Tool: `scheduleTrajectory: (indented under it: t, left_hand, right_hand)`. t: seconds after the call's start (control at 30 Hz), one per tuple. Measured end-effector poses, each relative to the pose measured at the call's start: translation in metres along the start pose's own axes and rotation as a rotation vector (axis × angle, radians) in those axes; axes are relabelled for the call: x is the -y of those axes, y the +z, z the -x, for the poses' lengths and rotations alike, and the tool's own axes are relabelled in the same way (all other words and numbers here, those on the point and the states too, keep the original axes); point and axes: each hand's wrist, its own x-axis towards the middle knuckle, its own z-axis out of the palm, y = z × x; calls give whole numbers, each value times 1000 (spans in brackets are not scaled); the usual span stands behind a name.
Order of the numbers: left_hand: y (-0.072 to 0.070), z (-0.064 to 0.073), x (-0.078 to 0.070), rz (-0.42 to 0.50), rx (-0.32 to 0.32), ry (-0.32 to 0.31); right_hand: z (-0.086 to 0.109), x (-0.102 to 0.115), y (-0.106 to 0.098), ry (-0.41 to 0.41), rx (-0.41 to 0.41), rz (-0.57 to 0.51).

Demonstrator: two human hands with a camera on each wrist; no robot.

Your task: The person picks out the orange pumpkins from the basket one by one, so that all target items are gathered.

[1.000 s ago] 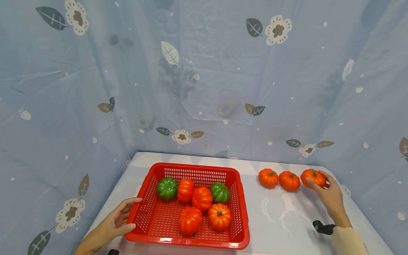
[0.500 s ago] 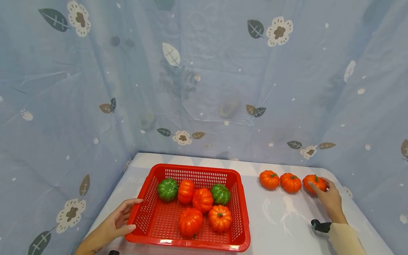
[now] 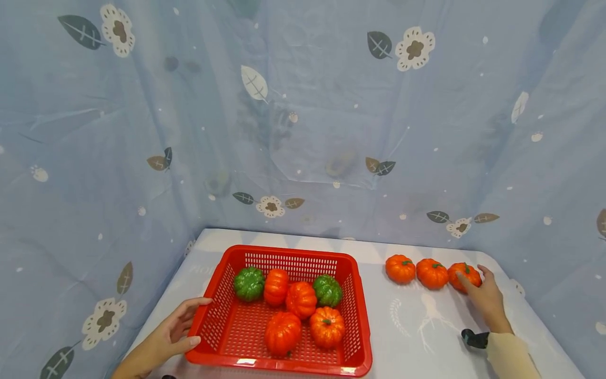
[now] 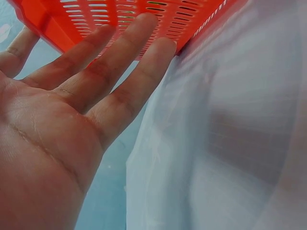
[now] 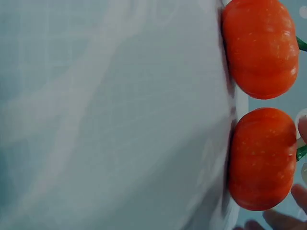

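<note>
In the head view, my left hand (image 3: 170, 334) is at the left side of a red plastic basket (image 3: 191, 342), thumb and fingers spread at its rim. Its fingers extend along the slotted wall in the left wrist view. Inside the basket lie orange-red pumpkins (image 3: 282, 333) and two green pumpkins (image 3: 249, 283). My right hand (image 3: 487, 300) is at the rightmost of three small orange pumpkins (image 3: 466, 275) in a row on the table. In the right wrist view its fingertips (image 5: 300, 194) are spread loosely close around that pumpkin (image 5: 263, 160), just off its skin.
The other two row pumpkins (image 3: 400, 269) (image 3: 432, 273) sit to its left near the back edge of the white-covered table (image 3: 397, 337). A blue patterned curtain (image 3: 303, 131) rises behind and on both sides. Each wrist carries a dark camera mount (image 3: 475, 338).
The rightmost pumpkin has shifted slightly left and nearer, closing up to its neighbour, with my right hand moving along and its fingers loosening. My left hand stays at the basket.
</note>
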Motion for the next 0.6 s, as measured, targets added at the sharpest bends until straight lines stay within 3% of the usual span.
scheduleTrajectory:
  t: [0.17,0.27,0.47,0.6]
  left_hand:
    - [0,0,0,3,0,3]
    - [-1,0,-1,6,1,5]
    - [-3,0,0,7,26,56]
    - [-2,0,1,13,20,34]
  right_hand:
    - [8,20,-3,-80,-222,-24]
    - [13,40,-6,-134,-280,-75]
    - [28,81,-8,-201,-242,-171]
    - [45,107,-3,-270,-176,-192]
